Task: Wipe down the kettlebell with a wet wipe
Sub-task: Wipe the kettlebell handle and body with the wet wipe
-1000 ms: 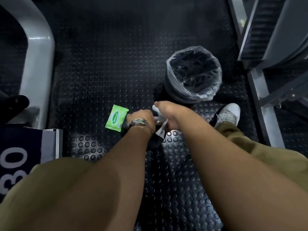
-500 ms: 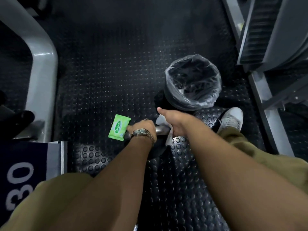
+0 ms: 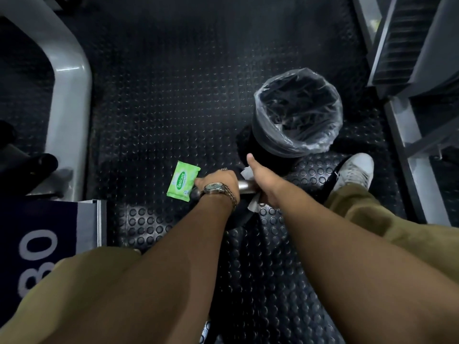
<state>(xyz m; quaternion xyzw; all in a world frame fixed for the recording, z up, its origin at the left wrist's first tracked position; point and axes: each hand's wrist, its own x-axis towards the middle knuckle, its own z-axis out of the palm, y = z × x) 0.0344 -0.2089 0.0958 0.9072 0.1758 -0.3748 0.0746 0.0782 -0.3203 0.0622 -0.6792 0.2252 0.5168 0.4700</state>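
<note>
A black kettlebell with a steel handle point(image 3: 244, 186) stands on the studded rubber floor, mostly hidden under my hands. My left hand point(image 3: 218, 181), a metal watch on its wrist, grips the left end of the handle. My right hand point(image 3: 258, 178) presses a white wet wipe point(image 3: 253, 204) around the right part of the handle, thumb stretched forward. Corners of the wipe stick out above and below that hand. A green wet-wipe pack point(image 3: 182, 181) lies on the floor just left of my left hand.
A black bin lined with clear plastic point(image 3: 299, 112) stands just beyond the kettlebell. My white shoe point(image 3: 354, 171) is to the right. Grey machine frames point(image 3: 69, 108) flank the left, and more frame parts point(image 3: 407, 150) the right. A block marked 30 point(image 3: 47, 244) sits lower left.
The view has shifted, so hands, pack and bin sit lower in frame. My right hand with the wipe has slid a little along the handle, its thumb now extended. My left hand keeps its grip.
</note>
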